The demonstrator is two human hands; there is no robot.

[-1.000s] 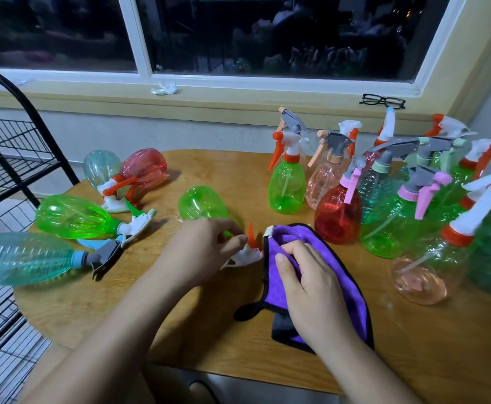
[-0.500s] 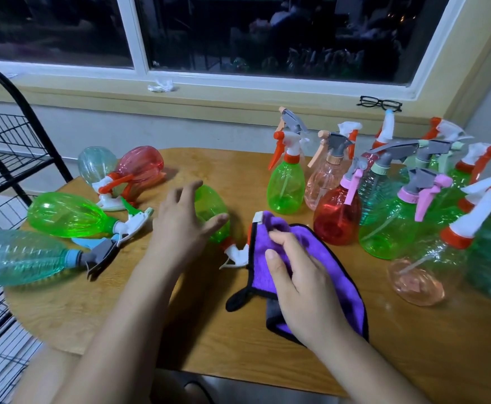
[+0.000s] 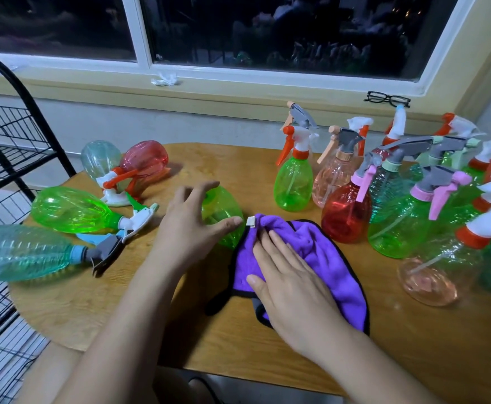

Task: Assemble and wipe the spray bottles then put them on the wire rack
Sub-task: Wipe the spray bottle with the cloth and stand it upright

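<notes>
Two hands at work among spray bottles on a wooden table [image 3: 116, 304], seen from the head camera.

At the far left a black wire rack [image 3: 8, 141] is seen beside the table. Next to it four assembled bottles [image 3: 75, 211] are laid on their sides, trigger heads pointing to the right. The left hand [image 3: 190, 228] is spread wide, fingers released and lightly arched, and is laid over a green bottle [image 3: 224, 214] lying near the table's middle. The thumb is set against the bottle's side, and nothing is clasped. The bottle's neck is hidden by the hand and the cloth. Just beside it a purple cloth [image 3: 329, 258] with dark edging is pressed to the table by the right hand [image 3: 291, 290], which is held flat with straight fingers. On the right a crowded group of upright bottles [image 3: 294, 185] is stood, in green, pink, red and teal.
</notes>
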